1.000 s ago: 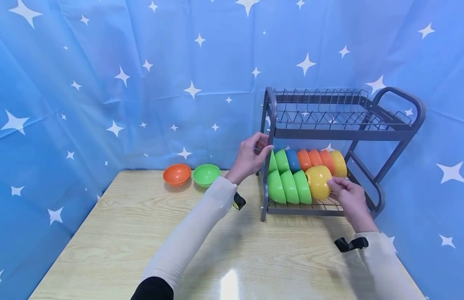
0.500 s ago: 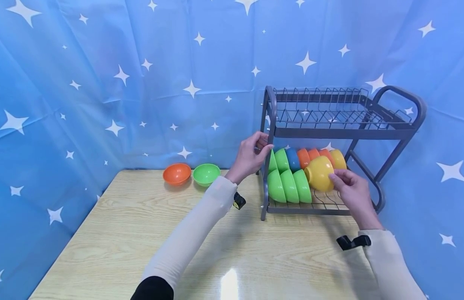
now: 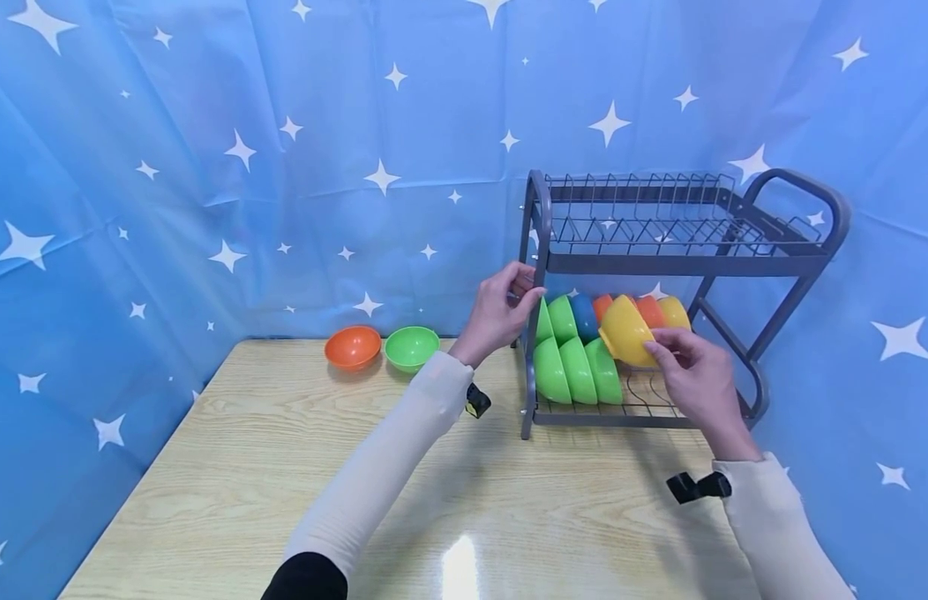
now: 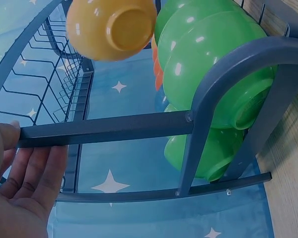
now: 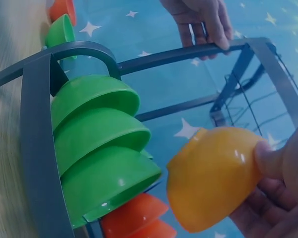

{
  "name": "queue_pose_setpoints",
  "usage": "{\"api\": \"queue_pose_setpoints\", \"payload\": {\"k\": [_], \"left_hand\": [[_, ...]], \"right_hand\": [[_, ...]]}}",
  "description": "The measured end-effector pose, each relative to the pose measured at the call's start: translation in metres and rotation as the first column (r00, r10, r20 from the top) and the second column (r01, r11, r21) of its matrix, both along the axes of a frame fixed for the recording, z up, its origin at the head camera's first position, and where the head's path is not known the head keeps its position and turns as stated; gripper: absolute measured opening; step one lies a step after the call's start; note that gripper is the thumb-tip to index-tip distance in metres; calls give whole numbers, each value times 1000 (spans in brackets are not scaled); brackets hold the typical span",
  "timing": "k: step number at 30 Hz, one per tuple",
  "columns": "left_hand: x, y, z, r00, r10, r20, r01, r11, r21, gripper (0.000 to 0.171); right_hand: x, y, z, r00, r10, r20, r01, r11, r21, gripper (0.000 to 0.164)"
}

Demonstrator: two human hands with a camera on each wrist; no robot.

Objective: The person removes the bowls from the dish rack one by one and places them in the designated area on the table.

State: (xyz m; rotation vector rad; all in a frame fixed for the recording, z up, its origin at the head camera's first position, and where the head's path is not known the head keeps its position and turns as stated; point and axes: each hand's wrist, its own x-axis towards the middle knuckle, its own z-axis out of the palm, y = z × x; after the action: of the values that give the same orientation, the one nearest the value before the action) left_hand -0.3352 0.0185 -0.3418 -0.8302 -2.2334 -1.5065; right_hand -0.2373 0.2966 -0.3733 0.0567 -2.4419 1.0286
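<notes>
My right hand pinches a yellow bowl by its rim, thumb on one side and fingers on the other. The bowl hangs tilted above the lower shelf of the dark grey dish rack, just right of three green bowls standing on edge in the front row. In the right wrist view the yellow bowl is apart from the green ones. My left hand grips the rack's left front upright; in the left wrist view its fingers curl round that bar.
Behind the front row stands a back row of green, blue, orange and yellow bowls. The rack's upper wire shelf is overhead. An orange bowl and a green bowl sit on the wooden table to the left.
My right hand has lifted the yellow bowl up off the lower shelf and slightly left, turning it as it rose. The left hand keeps its hold on the rack.
</notes>
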Motion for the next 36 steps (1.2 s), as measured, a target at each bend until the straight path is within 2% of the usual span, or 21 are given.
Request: {"api": "queue_pose_setpoints", "payload": {"k": [5, 9, 12, 20, 27, 33, 36], "left_hand": [[-1, 0, -1, 1000, -2, -4, 2, 1000, 7, 22], [-1, 1, -1, 1000, -2, -1, 2, 1000, 24, 22], [0, 1, -1, 1000, -1, 14, 1, 999, 38, 22], [1, 0, -1, 998, -4, 60, 0, 998, 58, 24], [0, -4, 1, 993, -39, 110, 31, 997, 69, 27], [8, -12, 3, 982, -56, 183, 47, 997, 54, 39], [15, -18, 4, 980, -68, 187, 63, 997, 36, 45]], "right_hand": [[1, -6, -1, 987, 83, -138, -77, 996, 46, 24], [0, -11, -2, 942, 186, -281, -160, 981, 113, 16], [2, -16, -1, 910, 246, -334, -197, 965, 173, 19], [11, -27, 3, 861, 372, -348, -285, 918, 276, 28], [20, -33, 6, 870, 393, -296, -295, 898, 326, 32], [24, -40, 9, 839, 453, -303, -340, 870, 358, 34], [27, -43, 12, 830, 471, -299, -352, 858, 374, 33]]}}
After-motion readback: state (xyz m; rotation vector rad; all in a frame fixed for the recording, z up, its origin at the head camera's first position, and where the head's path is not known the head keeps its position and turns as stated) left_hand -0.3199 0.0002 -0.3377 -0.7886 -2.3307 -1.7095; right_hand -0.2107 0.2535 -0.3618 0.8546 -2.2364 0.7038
